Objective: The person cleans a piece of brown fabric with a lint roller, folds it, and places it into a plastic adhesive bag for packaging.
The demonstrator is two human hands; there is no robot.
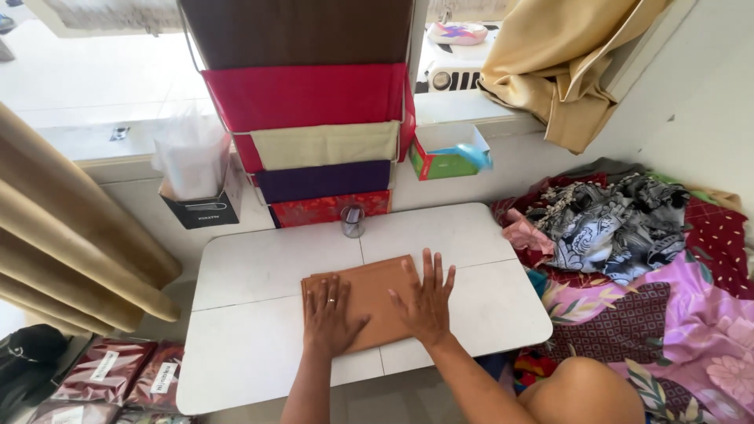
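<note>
White folding table [259, 275]: left hand [331, 314], right hand [428, 302] pressed flat, fingers spread, on folded brown cloth [373, 292].

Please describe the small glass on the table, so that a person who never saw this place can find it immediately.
Start at the white folding table, where both hands press flat on a folded brown cloth. Beyond the cloth, at the table's far edge, below the hanging stack of coloured fabrics, stands the small clear glass. It is the only transparent, upright thing on the tabletop.
</note>
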